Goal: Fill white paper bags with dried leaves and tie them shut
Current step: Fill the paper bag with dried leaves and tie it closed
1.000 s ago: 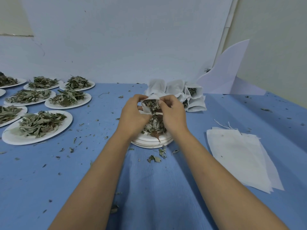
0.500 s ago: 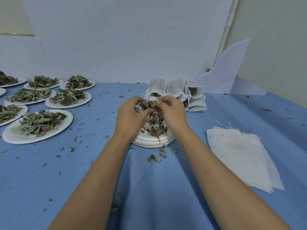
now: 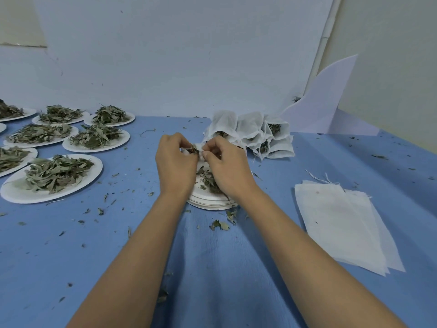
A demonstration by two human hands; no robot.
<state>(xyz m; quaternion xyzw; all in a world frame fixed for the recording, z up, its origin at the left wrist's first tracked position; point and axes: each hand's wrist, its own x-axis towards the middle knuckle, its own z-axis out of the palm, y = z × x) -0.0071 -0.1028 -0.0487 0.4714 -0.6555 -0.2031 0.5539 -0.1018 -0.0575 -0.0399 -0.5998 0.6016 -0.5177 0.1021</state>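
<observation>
Mouth of leaf-stuffed small white paper bag pinched by left hand and right hand, close together above stacked white paper plates; advisable: gather mouth evenly, bag upright, before tying.

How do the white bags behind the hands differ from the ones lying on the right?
The rear bags are puffed, with leaves showing inside; the right bags lie flat, showing none. The rear bags form a loose heap, the right bags a stack. Both are white.
</observation>
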